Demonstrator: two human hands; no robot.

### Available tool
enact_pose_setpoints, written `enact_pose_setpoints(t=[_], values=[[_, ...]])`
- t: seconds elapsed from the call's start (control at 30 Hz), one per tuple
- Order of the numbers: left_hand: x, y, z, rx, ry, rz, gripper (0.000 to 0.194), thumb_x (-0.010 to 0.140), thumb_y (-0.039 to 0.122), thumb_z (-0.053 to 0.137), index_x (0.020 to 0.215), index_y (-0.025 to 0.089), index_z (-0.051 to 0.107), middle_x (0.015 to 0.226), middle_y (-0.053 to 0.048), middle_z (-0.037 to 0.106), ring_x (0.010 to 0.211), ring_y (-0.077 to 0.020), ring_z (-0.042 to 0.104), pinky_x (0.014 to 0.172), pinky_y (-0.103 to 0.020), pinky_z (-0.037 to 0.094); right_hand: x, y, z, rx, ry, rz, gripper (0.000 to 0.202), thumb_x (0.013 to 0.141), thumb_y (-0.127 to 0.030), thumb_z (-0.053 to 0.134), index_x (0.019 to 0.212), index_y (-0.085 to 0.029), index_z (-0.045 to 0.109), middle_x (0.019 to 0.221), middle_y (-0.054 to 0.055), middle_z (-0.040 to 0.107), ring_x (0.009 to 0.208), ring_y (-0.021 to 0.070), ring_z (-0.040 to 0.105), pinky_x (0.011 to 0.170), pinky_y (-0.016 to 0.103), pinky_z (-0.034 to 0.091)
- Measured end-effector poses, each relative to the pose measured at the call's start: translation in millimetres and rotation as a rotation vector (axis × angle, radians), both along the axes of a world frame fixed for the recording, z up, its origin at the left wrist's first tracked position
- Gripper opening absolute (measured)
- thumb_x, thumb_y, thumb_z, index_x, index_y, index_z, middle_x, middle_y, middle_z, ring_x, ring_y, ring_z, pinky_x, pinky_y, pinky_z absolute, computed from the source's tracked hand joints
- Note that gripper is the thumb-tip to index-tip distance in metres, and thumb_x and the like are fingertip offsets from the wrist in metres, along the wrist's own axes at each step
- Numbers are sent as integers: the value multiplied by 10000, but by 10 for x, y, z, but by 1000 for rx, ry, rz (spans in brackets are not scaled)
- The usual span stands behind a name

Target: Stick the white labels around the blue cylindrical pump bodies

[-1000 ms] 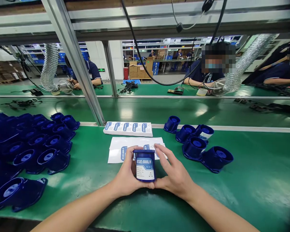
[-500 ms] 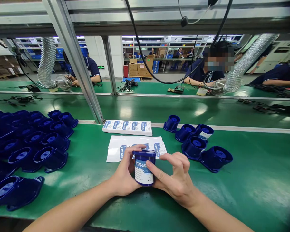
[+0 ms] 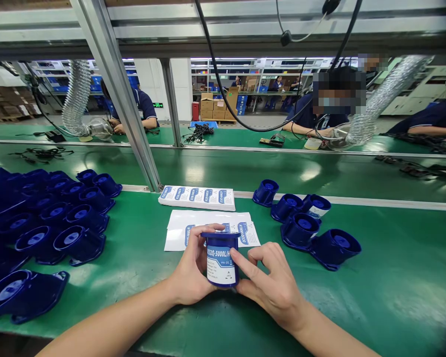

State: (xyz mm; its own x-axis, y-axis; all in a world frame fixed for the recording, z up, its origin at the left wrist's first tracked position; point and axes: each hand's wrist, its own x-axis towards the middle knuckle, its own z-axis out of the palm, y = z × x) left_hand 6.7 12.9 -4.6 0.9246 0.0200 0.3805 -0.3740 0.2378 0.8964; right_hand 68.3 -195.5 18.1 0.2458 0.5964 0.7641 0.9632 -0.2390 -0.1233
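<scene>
My left hand (image 3: 193,267) is wrapped round a dark blue plastic housing (image 3: 238,265), with fingers over its flanged top and the thumb side near its base. A white and blue label (image 3: 220,271) printed "DC52Q-5000L/H" lies on the housing's curved front, facing me. My right hand (image 3: 273,285) touches the housing from the right: the index fingertip presses at the label's right edge, and the thumb is at the lower side. Its other fingers are curled. Right behind the housing lies a partly covered label sheet (image 3: 176,238).
A stack of label sheets (image 3: 196,197) lies by the metal post (image 3: 134,114). Many blue housings (image 3: 80,243) crowd the left, and several more (image 3: 336,248) stand on the right. Beyond the rail, co-workers (image 3: 143,106) sit at a green bench with cables (image 3: 198,133).
The housing has turned slightly, so more of the label's text shows. My right index finger has slid right along the label to its edge, and the other fingers have curled in.
</scene>
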Motion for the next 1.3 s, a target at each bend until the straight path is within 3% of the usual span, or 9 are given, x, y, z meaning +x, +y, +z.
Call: enact_pose_setpoints(t=[0.27, 0.4, 0.53, 0.73, 0.83, 0.93, 1.03, 1.17, 1.3], values=[[-29, -28, 7, -40, 78, -51, 871, 651, 192, 985, 1276, 331, 394, 1557, -137, 397, 1332, -347, 586, 1060, -520, 539, -32, -39, -42, -61, -163, 136, 665, 977, -32, 616, 1613, -46, 421, 801, 49, 661, 681, 208, 521, 572, 357, 372], [-38, -27, 42, -63, 107, -98, 891, 640, 190, 997, 1272, 334, 386, 1568, -144, 361, 1256, -329, 623, 971, -470, 578, -37, -64, -93, -78, -201, 172, 524, 989, -33, 591, 1511, -23, 539, 754, 36, 642, 653, 202, 509, 561, 373, 360], [-30, -14, 57, -81, 109, -130, 904, 627, 224, 1013, 1273, 332, 391, 1561, -146, 372, 1222, -324, 635, 929, -439, 579, -32, -59, -17, -45, -238, 260, 321, 1002, -11, 525, 1272, 31, 694, 724, 55, 646, 640, 196, 493, 524, 380, 313], [-37, -33, 69, -70, 211, -99, 1014, 635, 258, 1020, 1390, 322, 346, 1379, -130, 527, 1143, -290, 653, 893, -384, 565, 14, -35, 76, -89, -463, 357, 202, 890, -3, 681, 869, -145, 823, 763, 49, 675, 655, 168, 532, 495, 358, 336], [-57, -48, 67, 9, 186, -38, 997, 614, 231, 1022, 1385, 309, 395, 1371, -118, 545, 1154, -291, 647, 906, -368, 561, 76, -52, 36, -98, -438, 405, 209, 918, -70, 655, 967, -172, 830, 804, 42, 659, 646, 161, 533, 501, 345, 382], [-81, -35, 72, 84, 163, -1, 938, 654, 233, 995, 1393, 313, 423, 1428, -123, 525, 1212, -316, 636, 950, -395, 566, 136, -70, -14, -14, -341, 301, 198, 940, -174, 731, 1127, -214, 782, 921, 37, 614, 757, 173, 559, 608, 347, 515], [-100, -14, 66, 217, 53, 4, 870, 682, 221, 965, 1384, 313, 459, 1447, -121, 499, 1332, -361, 574, 1012, -429, 560, 163, -56, -45, 13, -226, 109, 389, 896, -309, 852, 1255, -244, 716, 1227, 110, 532, 1127, 268, 558, 937, 478, 604], [-109, -12, 38, 325, -30, 52, 807, 723, 194, 928, 1370, 337, 467, 1440, -106, 483, 1420, -376, 507, 1068, -448, 542, 141, -24, -70, -54, -143, -2, 479, 890, -279, 851, 1337, -339, 691, 1438, 129, 400, 1398, 353, 365, 1222, 711, 377], [-124, -22, 73, 259, 78, 18, 784, 738, 218, 932, 1356, 324, 462, 1422, -108, 495, 1279, -329, 613, 991, -413, 573, 114, -49, -107, -88, -151, 82, 534, 892, -92, 783, 1340, -372, 703, 1493, 66, 414, 1495, 333, 271, 1300, 742, 212]])
